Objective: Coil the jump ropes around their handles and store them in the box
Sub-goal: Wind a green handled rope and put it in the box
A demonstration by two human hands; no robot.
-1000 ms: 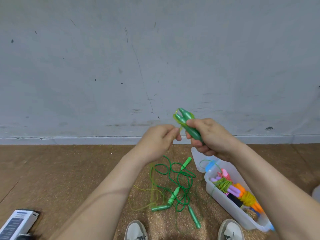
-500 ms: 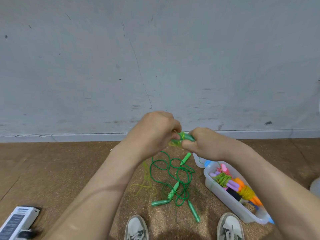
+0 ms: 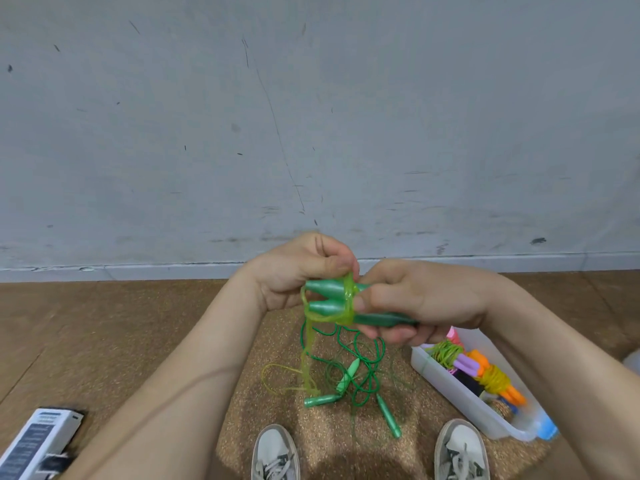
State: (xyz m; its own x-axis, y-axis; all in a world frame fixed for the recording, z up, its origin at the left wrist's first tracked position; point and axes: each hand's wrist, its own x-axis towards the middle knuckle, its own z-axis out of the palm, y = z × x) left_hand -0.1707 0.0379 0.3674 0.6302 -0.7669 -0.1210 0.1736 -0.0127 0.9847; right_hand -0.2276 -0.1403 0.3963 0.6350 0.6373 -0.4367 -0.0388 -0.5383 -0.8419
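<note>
— Since a second ago?
— Green handles tipped sideways, gripped in right hand; left hand pinching yellow-green rope, turns banded round them.
— Remaining?
— Tail on floor; box waiting beside.

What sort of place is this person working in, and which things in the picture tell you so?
Probably a plain indoor room, perhaps a gym or play store. Clues: the scuffed grey wall, the speckled brown floor, and a plastic box of coiled jump ropes.
</note>
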